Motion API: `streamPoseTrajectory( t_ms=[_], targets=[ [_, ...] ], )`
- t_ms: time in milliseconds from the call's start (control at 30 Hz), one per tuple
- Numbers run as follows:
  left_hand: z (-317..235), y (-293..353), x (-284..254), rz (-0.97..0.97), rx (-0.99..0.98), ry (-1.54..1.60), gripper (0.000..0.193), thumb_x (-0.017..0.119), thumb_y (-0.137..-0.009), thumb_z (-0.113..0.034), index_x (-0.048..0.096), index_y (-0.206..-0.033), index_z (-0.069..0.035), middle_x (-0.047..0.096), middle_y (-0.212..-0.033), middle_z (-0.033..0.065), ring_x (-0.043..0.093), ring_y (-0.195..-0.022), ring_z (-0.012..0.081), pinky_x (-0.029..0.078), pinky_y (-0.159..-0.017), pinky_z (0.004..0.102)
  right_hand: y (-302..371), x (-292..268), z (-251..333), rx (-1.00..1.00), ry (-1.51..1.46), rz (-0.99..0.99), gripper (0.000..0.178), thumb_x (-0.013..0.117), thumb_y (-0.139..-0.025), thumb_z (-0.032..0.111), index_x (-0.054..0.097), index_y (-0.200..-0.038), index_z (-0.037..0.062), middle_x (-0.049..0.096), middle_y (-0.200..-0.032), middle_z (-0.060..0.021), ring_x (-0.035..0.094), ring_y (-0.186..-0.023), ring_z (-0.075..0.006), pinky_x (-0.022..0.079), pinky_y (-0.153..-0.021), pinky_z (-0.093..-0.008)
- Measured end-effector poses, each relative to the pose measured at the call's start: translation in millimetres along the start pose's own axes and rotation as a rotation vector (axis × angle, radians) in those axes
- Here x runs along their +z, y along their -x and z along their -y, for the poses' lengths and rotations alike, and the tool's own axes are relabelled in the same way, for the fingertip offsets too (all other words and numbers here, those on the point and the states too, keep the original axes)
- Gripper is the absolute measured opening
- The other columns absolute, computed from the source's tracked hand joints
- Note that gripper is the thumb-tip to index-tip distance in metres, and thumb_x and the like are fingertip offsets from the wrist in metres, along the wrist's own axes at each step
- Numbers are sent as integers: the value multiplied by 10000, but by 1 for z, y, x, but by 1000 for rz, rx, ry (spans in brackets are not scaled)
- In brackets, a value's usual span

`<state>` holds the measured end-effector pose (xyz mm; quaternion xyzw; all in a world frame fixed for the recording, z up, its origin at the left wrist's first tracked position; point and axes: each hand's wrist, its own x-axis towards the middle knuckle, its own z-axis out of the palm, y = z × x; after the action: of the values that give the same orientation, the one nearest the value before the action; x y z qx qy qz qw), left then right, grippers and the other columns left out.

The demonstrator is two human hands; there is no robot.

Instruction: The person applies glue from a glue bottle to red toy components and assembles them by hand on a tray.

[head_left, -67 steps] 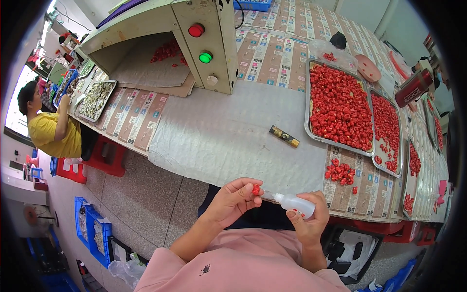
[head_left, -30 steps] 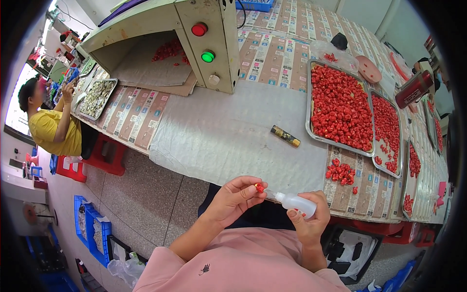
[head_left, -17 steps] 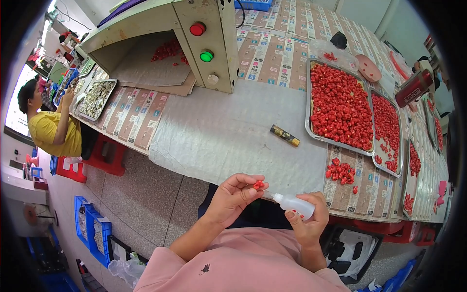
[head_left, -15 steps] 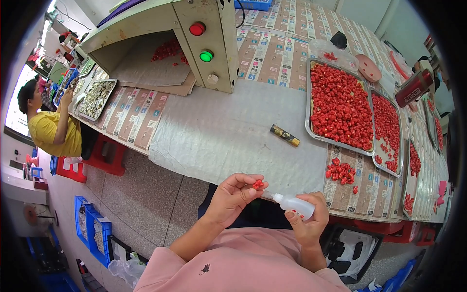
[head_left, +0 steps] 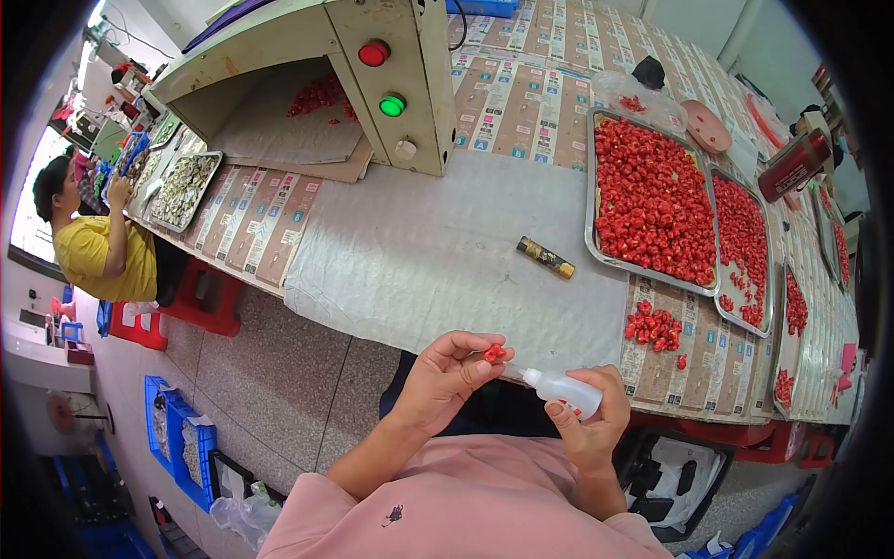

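Between the thumb and fingers of my left hand is a small red piece, shiny and knobbly; its exact kind is too small to tell. My right hand grips a white plastic squeeze bottle, tilted so that its thin nozzle points left at the red piece. The nozzle tip is at or very near the piece; I cannot tell whether they touch. Both hands are just off the table's front edge. A loose pile of similar red pieces lies on the table to the right of my hands.
Metal trays full of red pieces stand at the right. A dark, gold-patterned cylinder lies on the grey sheet. A beige machine with red and green lights stands back left. Further left sits a person in yellow.
My hands, the bottle and the red piece stay almost still. At the left, the person in yellow has shifted an arm slightly.
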<state>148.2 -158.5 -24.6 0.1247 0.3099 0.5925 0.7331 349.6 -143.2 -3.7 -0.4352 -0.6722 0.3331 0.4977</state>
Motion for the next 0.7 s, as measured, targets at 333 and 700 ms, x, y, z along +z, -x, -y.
streamPoseTrajectory(
  t_ms=[333, 700],
  targets=[
    [0, 0, 0, -11, -10, -1, 199, 586, -835, 60, 573, -1009, -37, 569, -1150, 111, 576, -1075, 241, 502, -915, 327, 0, 1, -1, 7, 1, -5, 369, 796, -695, 193, 591, -931, -4, 545, -775, -78, 509, -654, -167, 403, -569, -258],
    [-2, 2, 0, -15, -6, -14, 209, 590, -834, 54, 568, -1026, -24, 585, -1113, 110, 584, -1062, 232, 500, -910, 325, 2, 2, -1, 43, -43, -49, 384, 792, -708, 226, 589, -936, -6, 539, -802, -71, 515, -689, -149, 407, -602, -247]
  ],
)
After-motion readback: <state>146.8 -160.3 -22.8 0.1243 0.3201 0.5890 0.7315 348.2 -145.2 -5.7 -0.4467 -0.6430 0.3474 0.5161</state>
